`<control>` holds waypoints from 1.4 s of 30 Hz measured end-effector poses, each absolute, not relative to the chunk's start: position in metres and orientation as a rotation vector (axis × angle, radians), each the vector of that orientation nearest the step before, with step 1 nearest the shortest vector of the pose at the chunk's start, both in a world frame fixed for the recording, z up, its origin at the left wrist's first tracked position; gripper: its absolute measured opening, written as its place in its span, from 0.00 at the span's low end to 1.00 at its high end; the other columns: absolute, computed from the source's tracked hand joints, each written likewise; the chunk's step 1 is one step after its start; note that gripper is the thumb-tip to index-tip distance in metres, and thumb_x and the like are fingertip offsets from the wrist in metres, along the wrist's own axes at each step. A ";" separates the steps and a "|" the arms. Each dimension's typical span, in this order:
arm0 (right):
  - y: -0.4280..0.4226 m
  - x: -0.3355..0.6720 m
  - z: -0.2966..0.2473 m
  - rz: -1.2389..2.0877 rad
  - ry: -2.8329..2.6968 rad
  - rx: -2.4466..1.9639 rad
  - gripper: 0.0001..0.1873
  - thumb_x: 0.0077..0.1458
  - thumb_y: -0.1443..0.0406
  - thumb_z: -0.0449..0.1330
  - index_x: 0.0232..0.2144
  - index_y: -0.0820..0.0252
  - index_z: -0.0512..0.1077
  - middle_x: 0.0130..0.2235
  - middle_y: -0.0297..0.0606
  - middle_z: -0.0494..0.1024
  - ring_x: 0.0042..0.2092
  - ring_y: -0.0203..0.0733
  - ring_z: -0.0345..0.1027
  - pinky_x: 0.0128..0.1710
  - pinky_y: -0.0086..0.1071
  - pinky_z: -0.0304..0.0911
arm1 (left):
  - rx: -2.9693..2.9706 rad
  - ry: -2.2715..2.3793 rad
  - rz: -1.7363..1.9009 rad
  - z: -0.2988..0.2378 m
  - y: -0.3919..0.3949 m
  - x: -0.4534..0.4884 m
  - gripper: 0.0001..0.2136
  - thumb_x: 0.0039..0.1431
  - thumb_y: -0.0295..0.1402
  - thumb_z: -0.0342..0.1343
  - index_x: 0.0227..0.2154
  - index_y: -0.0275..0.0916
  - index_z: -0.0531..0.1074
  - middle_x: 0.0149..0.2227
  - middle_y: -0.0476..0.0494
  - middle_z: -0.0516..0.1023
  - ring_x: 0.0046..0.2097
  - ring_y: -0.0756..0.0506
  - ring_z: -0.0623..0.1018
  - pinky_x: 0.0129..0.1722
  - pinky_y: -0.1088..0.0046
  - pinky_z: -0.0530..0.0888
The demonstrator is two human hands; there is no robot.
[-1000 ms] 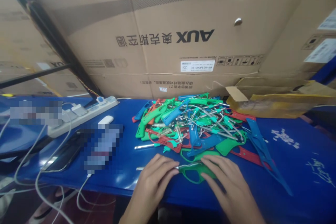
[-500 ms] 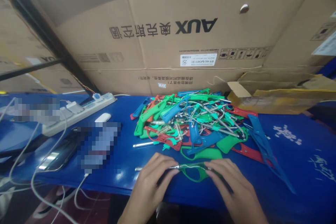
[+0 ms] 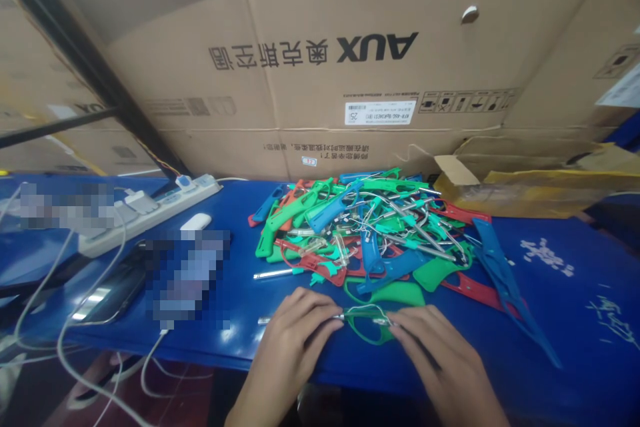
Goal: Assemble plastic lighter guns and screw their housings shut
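Observation:
A green plastic handle piece (image 3: 369,325) with a thin metal rod and wire lies on the blue table (image 3: 560,320) near its front edge. My left hand (image 3: 295,333) is closed, pinching the piece's left end where the rod sticks out. My right hand (image 3: 440,357) grips its right end with curled fingers. Just behind them sits a heap of several green, blue and red plastic handles with metal rods (image 3: 370,233). A loose metal rod (image 3: 273,274) lies left of the heap.
Large cardboard boxes (image 3: 320,60) wall off the back. A white power strip (image 3: 145,210) with cables, a white mouse-like object (image 3: 196,221) and a dark phone (image 3: 107,290) lie at the left. A torn yellowish carton (image 3: 540,190) rests at the right.
Both hands have stayed on the green piece and drawn a little closer together over it. The view has shifted slightly upward.

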State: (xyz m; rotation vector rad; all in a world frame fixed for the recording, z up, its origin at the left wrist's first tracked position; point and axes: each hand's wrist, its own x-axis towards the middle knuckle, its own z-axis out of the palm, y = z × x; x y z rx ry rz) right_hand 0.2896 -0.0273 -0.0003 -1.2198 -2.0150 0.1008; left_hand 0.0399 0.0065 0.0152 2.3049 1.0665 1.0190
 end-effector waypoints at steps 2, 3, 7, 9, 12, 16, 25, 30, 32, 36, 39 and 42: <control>-0.027 0.289 0.001 0.075 -2.024 -1.226 0.13 0.73 0.63 0.50 0.43 0.55 0.76 0.41 0.34 0.84 0.43 0.39 0.79 0.44 0.32 0.72 | 2.304 1.095 0.976 0.015 0.007 0.040 0.04 0.70 0.28 0.58 0.44 0.41 0.76 0.41 0.46 0.80 0.43 0.45 0.76 0.45 0.65 0.72; -0.027 0.288 0.001 0.068 -2.023 -1.237 0.14 0.73 0.63 0.50 0.43 0.55 0.76 0.41 0.34 0.84 0.43 0.39 0.79 0.44 0.33 0.72 | 2.301 1.108 0.952 0.016 0.007 0.040 0.04 0.70 0.28 0.58 0.43 0.41 0.76 0.41 0.47 0.80 0.43 0.45 0.76 0.45 0.64 0.72; -0.027 0.288 0.000 0.061 -2.049 -1.243 0.14 0.72 0.64 0.51 0.43 0.56 0.77 0.41 0.35 0.85 0.43 0.40 0.80 0.43 0.34 0.73 | 2.279 1.123 0.897 0.019 0.008 0.040 0.04 0.70 0.29 0.58 0.43 0.41 0.76 0.42 0.47 0.79 0.43 0.44 0.76 0.46 0.64 0.71; -0.026 0.287 0.001 0.041 -2.059 -1.235 0.15 0.72 0.64 0.50 0.43 0.57 0.77 0.41 0.36 0.85 0.42 0.40 0.80 0.42 0.33 0.74 | 2.276 1.130 0.878 0.019 0.008 0.040 0.04 0.70 0.29 0.58 0.43 0.42 0.77 0.42 0.47 0.79 0.44 0.44 0.76 0.45 0.64 0.71; -0.024 0.287 0.005 -0.008 -2.063 -1.210 0.17 0.73 0.65 0.49 0.42 0.58 0.78 0.39 0.36 0.85 0.40 0.40 0.81 0.40 0.33 0.75 | 2.272 1.147 0.856 0.018 0.008 0.040 0.05 0.70 0.31 0.57 0.44 0.42 0.77 0.42 0.46 0.79 0.44 0.43 0.75 0.44 0.64 0.71; -0.024 0.286 0.008 -0.018 -2.069 -1.208 0.18 0.72 0.65 0.48 0.41 0.58 0.78 0.39 0.36 0.85 0.40 0.41 0.81 0.38 0.33 0.75 | 2.268 1.152 0.854 0.017 0.009 0.040 0.05 0.71 0.31 0.57 0.44 0.43 0.77 0.42 0.46 0.79 0.44 0.43 0.75 0.44 0.64 0.71; -0.024 0.289 -0.005 0.153 -2.014 -1.238 0.12 0.71 0.63 0.53 0.45 0.55 0.76 0.42 0.37 0.83 0.44 0.39 0.80 0.46 0.31 0.76 | 2.330 1.171 0.863 0.015 0.010 0.042 0.05 0.70 0.31 0.58 0.42 0.43 0.79 0.41 0.46 0.80 0.42 0.44 0.76 0.41 0.65 0.69; -0.022 0.288 -0.004 0.261 -1.972 -1.272 0.08 0.70 0.63 0.55 0.44 0.53 0.75 0.42 0.35 0.82 0.44 0.38 0.79 0.45 0.29 0.76 | 2.378 1.149 0.881 0.015 0.011 0.042 0.08 0.70 0.30 0.57 0.44 0.45 0.81 0.41 0.45 0.80 0.41 0.43 0.76 0.39 0.64 0.69; -0.021 0.287 -0.003 0.278 -1.972 -1.283 0.08 0.70 0.63 0.55 0.44 0.52 0.75 0.41 0.35 0.82 0.44 0.38 0.79 0.45 0.29 0.76 | 2.355 1.113 0.878 0.016 0.011 0.042 0.09 0.70 0.29 0.57 0.46 0.46 0.81 0.42 0.45 0.80 0.42 0.43 0.76 0.40 0.64 0.70; -0.021 0.287 -0.003 0.305 -1.977 -1.293 0.07 0.70 0.63 0.55 0.44 0.52 0.74 0.42 0.35 0.81 0.44 0.39 0.78 0.44 0.30 0.76 | 2.337 1.094 0.856 0.020 0.009 0.042 0.11 0.70 0.28 0.56 0.48 0.47 0.80 0.43 0.45 0.79 0.43 0.43 0.76 0.43 0.63 0.71; -0.022 0.287 -0.004 0.312 -1.980 -1.290 0.08 0.71 0.62 0.54 0.44 0.52 0.74 0.42 0.35 0.81 0.44 0.39 0.78 0.45 0.30 0.75 | 2.311 1.119 0.817 0.023 0.007 0.042 0.09 0.71 0.29 0.55 0.45 0.46 0.80 0.43 0.45 0.80 0.43 0.43 0.76 0.47 0.60 0.71; -0.023 0.288 -0.006 0.324 -1.981 -1.300 0.07 0.70 0.62 0.55 0.45 0.52 0.74 0.43 0.35 0.81 0.45 0.39 0.78 0.47 0.31 0.75 | 2.296 1.138 0.794 0.024 0.006 0.042 0.08 0.72 0.29 0.55 0.44 0.46 0.80 0.44 0.46 0.80 0.45 0.43 0.77 0.50 0.60 0.70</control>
